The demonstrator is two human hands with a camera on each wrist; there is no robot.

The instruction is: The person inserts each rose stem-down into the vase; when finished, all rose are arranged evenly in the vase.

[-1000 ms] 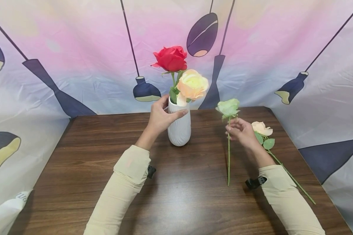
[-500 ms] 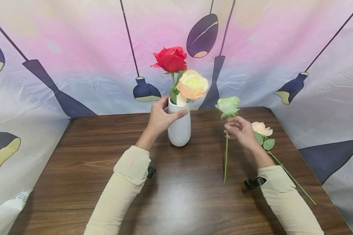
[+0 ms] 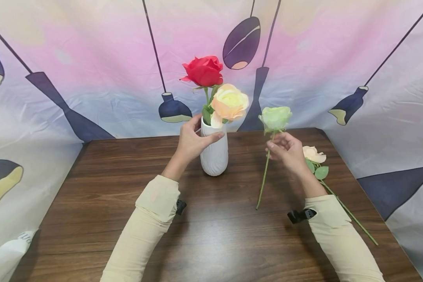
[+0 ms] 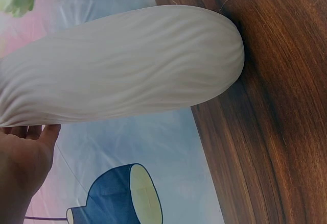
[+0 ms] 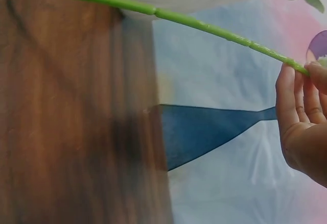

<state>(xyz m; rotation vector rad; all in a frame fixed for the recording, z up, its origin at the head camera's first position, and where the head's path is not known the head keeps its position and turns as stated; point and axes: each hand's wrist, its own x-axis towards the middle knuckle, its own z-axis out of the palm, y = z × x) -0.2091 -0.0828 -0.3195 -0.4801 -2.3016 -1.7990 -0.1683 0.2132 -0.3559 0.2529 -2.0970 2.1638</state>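
Pale green rose is in your right hand, held upright-ish to the right of the white vase in the head view, apart from it. You pinch its stem between thumb and fingertips, just under the bloom. Your left hand grips the vase near the rim, thumb across the front, other fingers round the back and partly hidden. Progress looks about half done, my judgement: 2 flowers are in the vase, a red rose standing tallest and a peach-yellow rose lower, leaning right; 2 are out, the green rose you hold and a pale peach rose lying on the tabletop beside your right forearm. Those 2 seem to be what's left to place. Green rose: full, rounded bloom, layered petals, small green sepals beneath, long thin stem. Right wrist view shows the stem bright green with a few joints, no leaves on the visible length, bloom mostly out of frame. It tilts, lower end swung toward the vase side and seemingly clear of the tabletop.
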